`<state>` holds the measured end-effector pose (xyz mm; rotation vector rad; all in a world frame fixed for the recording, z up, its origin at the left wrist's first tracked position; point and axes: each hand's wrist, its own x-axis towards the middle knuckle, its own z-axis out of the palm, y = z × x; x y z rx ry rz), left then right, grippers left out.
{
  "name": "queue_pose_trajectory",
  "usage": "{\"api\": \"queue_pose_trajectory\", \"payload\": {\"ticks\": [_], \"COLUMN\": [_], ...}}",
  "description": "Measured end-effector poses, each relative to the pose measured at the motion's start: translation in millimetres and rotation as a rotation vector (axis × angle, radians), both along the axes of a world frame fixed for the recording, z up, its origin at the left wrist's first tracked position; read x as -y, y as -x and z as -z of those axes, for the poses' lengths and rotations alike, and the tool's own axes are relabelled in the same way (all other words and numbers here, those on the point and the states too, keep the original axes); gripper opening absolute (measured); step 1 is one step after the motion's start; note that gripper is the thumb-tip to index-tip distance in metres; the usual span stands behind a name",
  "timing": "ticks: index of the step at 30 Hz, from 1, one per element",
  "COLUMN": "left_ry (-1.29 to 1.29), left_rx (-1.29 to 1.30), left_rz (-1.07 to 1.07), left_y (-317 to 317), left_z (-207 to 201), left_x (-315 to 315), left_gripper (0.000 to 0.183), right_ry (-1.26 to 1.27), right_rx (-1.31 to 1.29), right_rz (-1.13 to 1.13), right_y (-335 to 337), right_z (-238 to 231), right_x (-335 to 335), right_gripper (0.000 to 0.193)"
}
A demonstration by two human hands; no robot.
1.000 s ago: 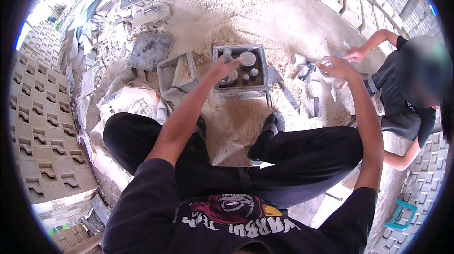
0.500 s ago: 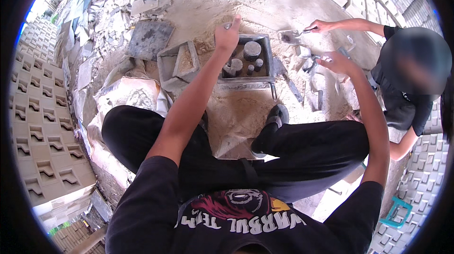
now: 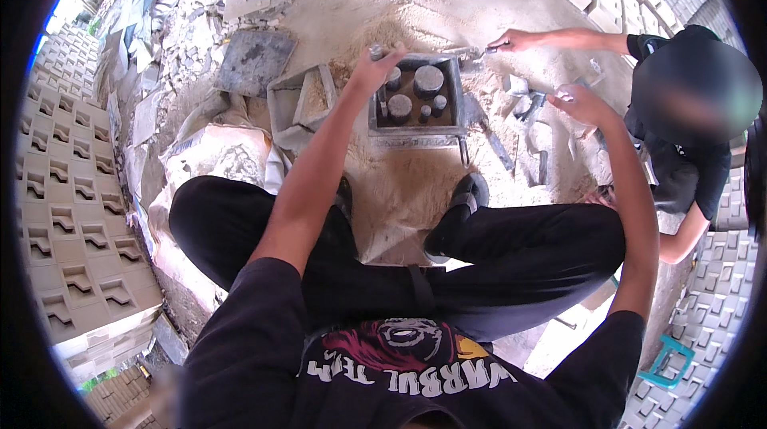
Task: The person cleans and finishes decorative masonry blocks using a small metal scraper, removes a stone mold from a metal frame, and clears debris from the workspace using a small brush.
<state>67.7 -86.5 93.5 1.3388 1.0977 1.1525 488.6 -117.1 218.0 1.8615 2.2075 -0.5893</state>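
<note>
My left hand (image 3: 369, 76) is closed round a grey round-ended tool (image 3: 376, 51) at the left rim of a metal mould box (image 3: 417, 140). Its lower part is mostly hidden by the hand, so its kind is unclear. Inside the box stand several grey cylinders, among them a wide one (image 3: 429, 79) and a shorter one (image 3: 399, 108), with brown material around them. To the right, my right hand (image 3: 583, 106) hovers with fingers apart above the ground, near a dark tool (image 3: 527, 105). I see nothing in it.
A co-worker's hand (image 3: 515, 40) holds a trowel (image 3: 465, 53) by the box's far right corner. A grey open box (image 3: 289, 113) lies left of the mould, with a dark flat plate (image 3: 254, 61) behind it. A long-bladed tool (image 3: 499, 149) lies right. Stacked blocks (image 3: 76, 213) rise at far left.
My left hand has moved slightly left and down with the tool. My right hand has shifted a little right. The co-worker's trowel has come left, close to the mould box.
</note>
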Motion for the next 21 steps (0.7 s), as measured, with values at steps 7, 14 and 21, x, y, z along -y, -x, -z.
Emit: {"api": "queue_pose_trajectory", "payload": {"ticks": [7,14,21], "left_ry": [-0.053,-0.017,0.033], "left_rx": [0.189,0.228,0.265], "left_rz": [-0.155,-0.262,-0.333], "left_y": [5.1,-1.2,1.9], "left_z": [5.4,8.4,27.9], "left_x": [-21.1,-17.2,-24.9], "left_gripper": [0.042,0.035,0.03], "right_ry": [0.09,0.026,-0.003], "right_rx": [0.045,0.059,-0.121], "right_rz": [0.023,-0.041,-0.179], "right_y": [16.2,7.1,47.5], "right_z": [-1.2,10.5,18.3], "right_x": [9.2,-0.3,-10.5], "right_gripper": [0.064,0.066,0.052]}}
